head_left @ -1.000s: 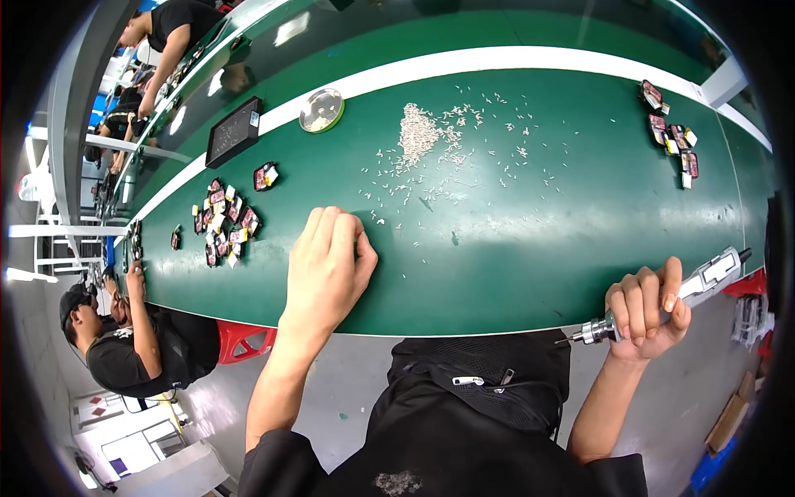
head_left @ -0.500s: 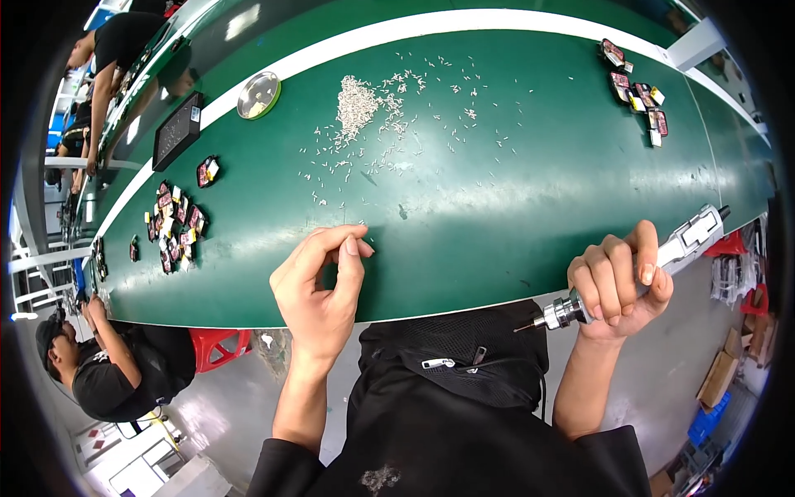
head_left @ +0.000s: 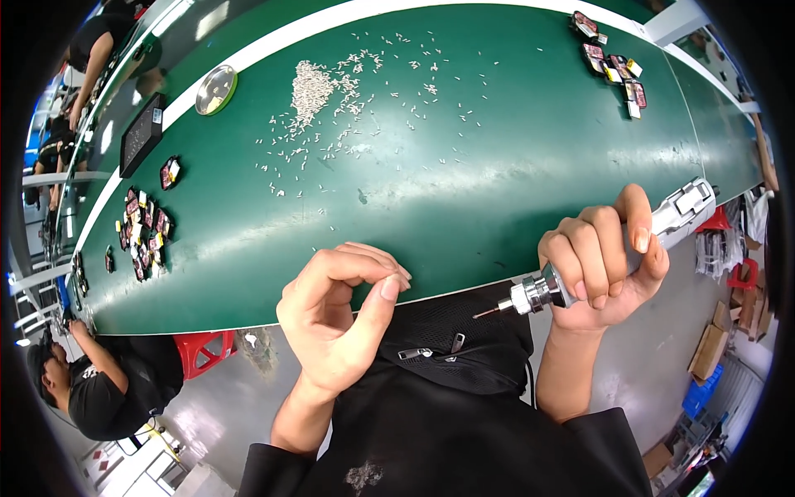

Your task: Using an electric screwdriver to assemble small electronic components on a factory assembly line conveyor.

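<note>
My right hand [head_left: 603,265] is wrapped round a silver power screwdriver [head_left: 542,290], its thin bit pointing left over the table's near edge. The tool's rear end, with a lever, sticks out beyond the hand. My left hand [head_left: 339,319] is in a pinch at the near edge, thumb and forefinger tips together, the other fingers curled behind. Whatever lies between those tips is too small to make out. Beyond it, a heap of small pale pins [head_left: 313,93] lies on the green tabletop [head_left: 497,199], many scattered around it.
A cluster of small black-and-red parts [head_left: 145,232] lies at the left, and similar parts [head_left: 617,68] lie far right. A round clear dish [head_left: 217,89] and a black tray [head_left: 142,135] stand far left. A co-worker [head_left: 108,389] sits at the left near a red stool [head_left: 203,352].
My left hand has moved right and nearer to me, toward the screwdriver's bit. The right hand with the screwdriver has shifted slightly left. The whole view has shifted a little.
</note>
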The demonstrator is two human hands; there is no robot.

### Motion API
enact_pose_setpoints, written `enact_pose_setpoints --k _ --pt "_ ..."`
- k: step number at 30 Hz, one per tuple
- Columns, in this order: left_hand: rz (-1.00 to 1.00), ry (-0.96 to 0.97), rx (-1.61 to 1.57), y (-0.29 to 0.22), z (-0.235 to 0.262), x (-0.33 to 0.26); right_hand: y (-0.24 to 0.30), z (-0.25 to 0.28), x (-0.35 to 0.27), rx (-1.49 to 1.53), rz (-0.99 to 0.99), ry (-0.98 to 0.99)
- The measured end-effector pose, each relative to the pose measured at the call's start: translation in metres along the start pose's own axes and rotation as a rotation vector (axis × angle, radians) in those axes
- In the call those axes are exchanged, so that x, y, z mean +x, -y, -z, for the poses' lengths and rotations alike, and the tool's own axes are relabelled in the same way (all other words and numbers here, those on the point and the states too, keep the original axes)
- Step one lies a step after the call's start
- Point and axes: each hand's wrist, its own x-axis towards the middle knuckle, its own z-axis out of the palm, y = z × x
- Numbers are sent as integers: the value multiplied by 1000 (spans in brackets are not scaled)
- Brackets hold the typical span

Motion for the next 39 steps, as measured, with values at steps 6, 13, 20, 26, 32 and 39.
enact_pose_setpoints --k 6,13,20,26,32,39 --pt "134 167 -407 -4 -22 -6 -3 -43 15 36 135 -192" --pt "198 251 -519 -1 -30 -12 -10 -47 14 -4 185 -208" --pt "187 278 -445 -1 -28 -11 -9 -45 11 -23 176 -203" --pt "-83 220 39 -1 -28 -8 -6 -44 8 -135 135 -128" --pt "-235 259 298 1 -31 3 -8 -36 9 -133 138 -159" --pt "-201 240 424 -11 -32 19 15 -33 1 -134 271 -249"
